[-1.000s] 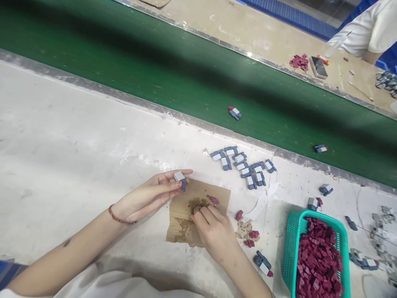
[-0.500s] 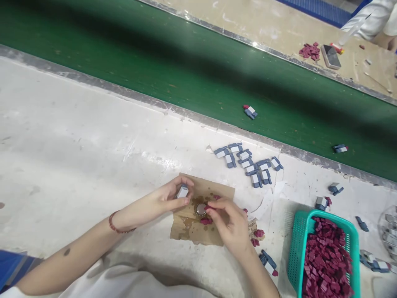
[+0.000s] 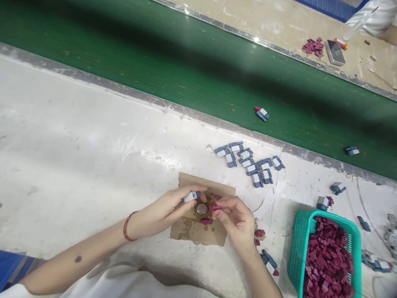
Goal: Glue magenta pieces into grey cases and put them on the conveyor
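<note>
My left hand [image 3: 169, 207] is closed round a small grey-and-blue plastic part [image 3: 191, 196], its pale face turned up. Between the thumb and fingertips of my right hand [image 3: 237, 221] is a small dark-red piece [image 3: 215, 207]. Both hands are over a stained sheet of cardboard [image 3: 203, 181]. A round bottle cap [image 3: 201, 209] with a brownish filling lies on the cardboard between them. Another dark-red piece [image 3: 206, 221] rests just below the cap. The held part and the held piece are apart.
Several grey-and-blue parts [image 3: 247, 163] lie grouped beyond the cardboard. A green basket [image 3: 294, 244] full of dark-red pieces stands at right. Beyond the table runs a green conveyor belt [image 3: 155, 62] carrying two assembled parts. Across it are a phone-like block [image 3: 335, 52] and a person's white sleeve [image 3: 372, 18].
My left hand has moved right and turned the grey-and-blue part towards the cap. My right hand has drawn the dark-red piece slightly right, off the cap. The belt's parts have shifted right.
</note>
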`<state>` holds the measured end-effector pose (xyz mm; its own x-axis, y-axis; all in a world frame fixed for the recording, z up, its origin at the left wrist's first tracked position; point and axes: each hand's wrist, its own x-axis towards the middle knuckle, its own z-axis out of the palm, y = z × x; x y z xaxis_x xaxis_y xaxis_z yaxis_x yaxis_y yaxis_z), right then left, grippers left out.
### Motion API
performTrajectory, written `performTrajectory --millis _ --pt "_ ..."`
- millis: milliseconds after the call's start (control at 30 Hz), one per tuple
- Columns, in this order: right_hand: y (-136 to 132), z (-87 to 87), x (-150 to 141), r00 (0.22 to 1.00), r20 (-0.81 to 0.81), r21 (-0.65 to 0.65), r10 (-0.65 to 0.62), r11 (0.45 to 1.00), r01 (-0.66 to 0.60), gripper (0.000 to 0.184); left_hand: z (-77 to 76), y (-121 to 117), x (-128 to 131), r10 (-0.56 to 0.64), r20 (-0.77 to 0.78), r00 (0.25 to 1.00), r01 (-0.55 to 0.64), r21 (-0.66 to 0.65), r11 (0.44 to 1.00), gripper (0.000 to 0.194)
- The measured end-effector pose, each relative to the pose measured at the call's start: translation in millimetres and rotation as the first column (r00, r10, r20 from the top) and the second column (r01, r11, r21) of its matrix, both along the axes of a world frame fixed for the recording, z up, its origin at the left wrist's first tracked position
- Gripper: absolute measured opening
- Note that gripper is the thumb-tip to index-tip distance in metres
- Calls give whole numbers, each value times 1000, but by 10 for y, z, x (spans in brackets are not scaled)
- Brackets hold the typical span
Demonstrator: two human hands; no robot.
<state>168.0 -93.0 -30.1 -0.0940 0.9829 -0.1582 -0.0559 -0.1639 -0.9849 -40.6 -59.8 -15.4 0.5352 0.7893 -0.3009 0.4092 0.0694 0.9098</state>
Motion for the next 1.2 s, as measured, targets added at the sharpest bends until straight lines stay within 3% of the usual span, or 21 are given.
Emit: performTrajectory --millis 133,367,567,967,1067,1200 --pt "-21 -11 -4 998 63 39 -2 999 -1 8 -159 -41 2 -95 64 993 82 187 979 39" --pt "44 36 -86 995 102 142 9 990 -23 4 -352 -91 -4 -27 143 989 -5 219 976 20" --pt "57 78 -117 983 183 136 29 989 -54 5 -350 -77 5 -47 189 981 -2 251 968 19" --pt "71 71 -155 957 278 190 79 972 -136 14 -264 -34 50 -75 116 990 47 225 973 27" --pt "80 87 -139 955 281 157 95 977 -144 12 -265 -39 69 -27 114 993 -2 248 969 30" --pt "83 87 -88 965 244 45 97 993 -111 7 -280 -66 90 122 149 981 -159 267 951 31"
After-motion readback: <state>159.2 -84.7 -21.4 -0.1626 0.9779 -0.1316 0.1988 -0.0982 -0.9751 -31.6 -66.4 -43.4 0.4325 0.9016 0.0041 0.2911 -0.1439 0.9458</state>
